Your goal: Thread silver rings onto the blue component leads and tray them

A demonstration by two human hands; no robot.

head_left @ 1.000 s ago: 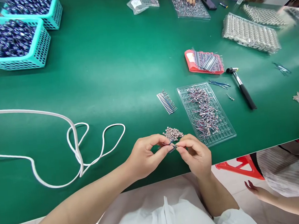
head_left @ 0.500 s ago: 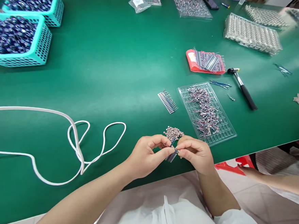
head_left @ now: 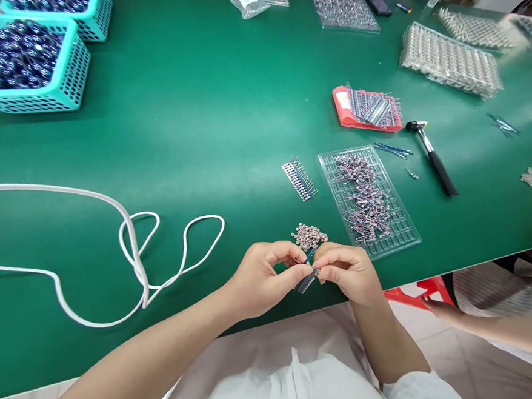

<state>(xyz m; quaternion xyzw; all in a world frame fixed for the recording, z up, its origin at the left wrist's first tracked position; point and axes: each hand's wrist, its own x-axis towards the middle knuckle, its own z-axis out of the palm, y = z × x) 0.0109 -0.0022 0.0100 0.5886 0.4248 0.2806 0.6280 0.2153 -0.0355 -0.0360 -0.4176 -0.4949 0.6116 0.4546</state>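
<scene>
My left hand (head_left: 261,279) and my right hand (head_left: 347,270) meet near the front edge of the green table (head_left: 206,124). Both pinch a small blue strip of wired components (head_left: 306,279) between thumb and fingers. Just beyond my fingers lies a small heap of tiny round metal parts (head_left: 309,236). To its right is a clear plastic tray (head_left: 369,201) with a tangle of red and blue wired components. A second blue component strip (head_left: 299,179) lies on the table behind the heap.
A white cable (head_left: 132,245) loops at the left. Two teal baskets (head_left: 24,64) of dark blue parts stand far left. A red tray (head_left: 365,108), a small hammer (head_left: 430,156) and clear trays (head_left: 448,59) lie right. Other people's hands show at the far edge and lower right.
My hands have shifted slightly toward me and the strip between them now hangs lower. Another person's hand at the lower right has moved left under the table edge.
</scene>
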